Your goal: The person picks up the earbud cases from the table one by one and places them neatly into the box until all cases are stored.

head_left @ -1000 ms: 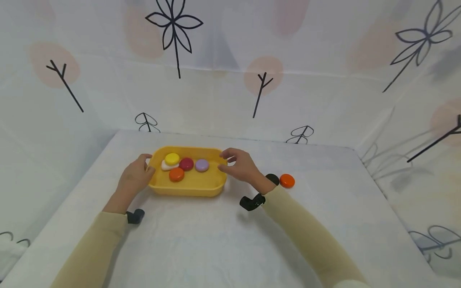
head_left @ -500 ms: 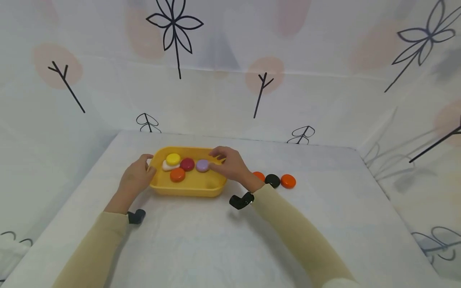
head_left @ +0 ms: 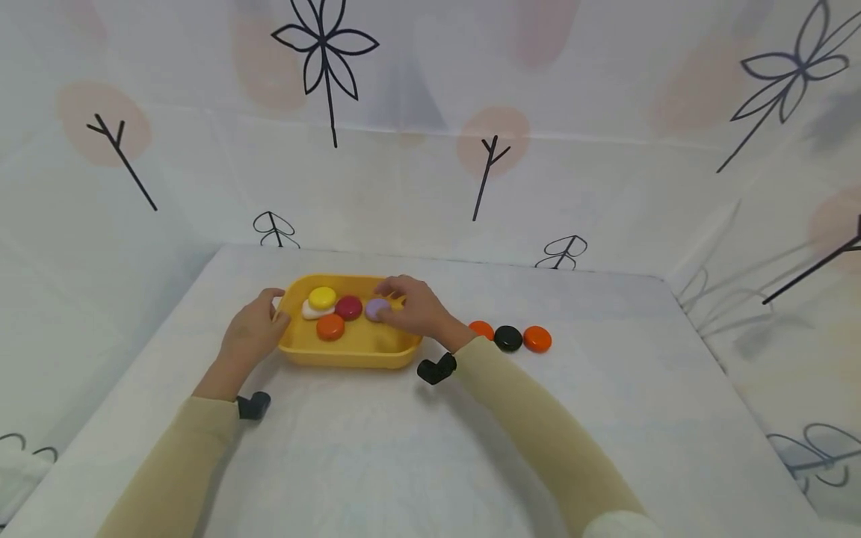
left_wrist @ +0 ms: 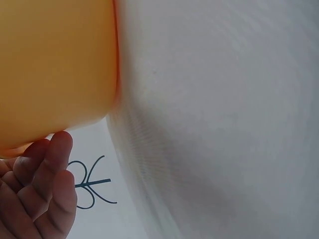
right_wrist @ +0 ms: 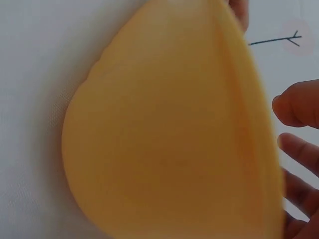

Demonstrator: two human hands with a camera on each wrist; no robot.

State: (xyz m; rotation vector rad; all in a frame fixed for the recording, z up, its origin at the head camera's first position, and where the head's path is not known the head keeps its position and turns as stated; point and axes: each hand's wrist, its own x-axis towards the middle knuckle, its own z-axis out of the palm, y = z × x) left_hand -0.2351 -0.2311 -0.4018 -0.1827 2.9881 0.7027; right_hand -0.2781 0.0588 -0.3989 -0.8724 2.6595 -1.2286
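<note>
A yellow tray (head_left: 353, 359) lies on the white table. My left hand (head_left: 254, 329) grips its left end, thumb at the rim; the left wrist view shows curled fingers (left_wrist: 60, 149) against the tray's wall. Over the tray's right side, my right hand (head_left: 418, 306) reaches in with thumb and fingers parted around a light purple disc (head_left: 375, 308). The thumb overlaps that disc in the head view. In the right wrist view the tray's wall hides part of this hand. Also inside are a dark red disc (head_left: 348, 308), an orange disc (head_left: 330, 327), and a yellow disc (head_left: 322, 297) atop a white piece (head_left: 316, 311).
Right of the tray, a black disc (head_left: 507, 338) sits between an orange-red disc (head_left: 537, 339) and another orange disc (head_left: 480, 329) partly covered by the right forearm. Behind the table (head_left: 377, 448) hangs a patterned cloth (head_left: 403, 187).
My right hand has moved left from the tray's right rim to the purple disc, uncovering the loose discs on the table. The left hand and tray have stayed put.
</note>
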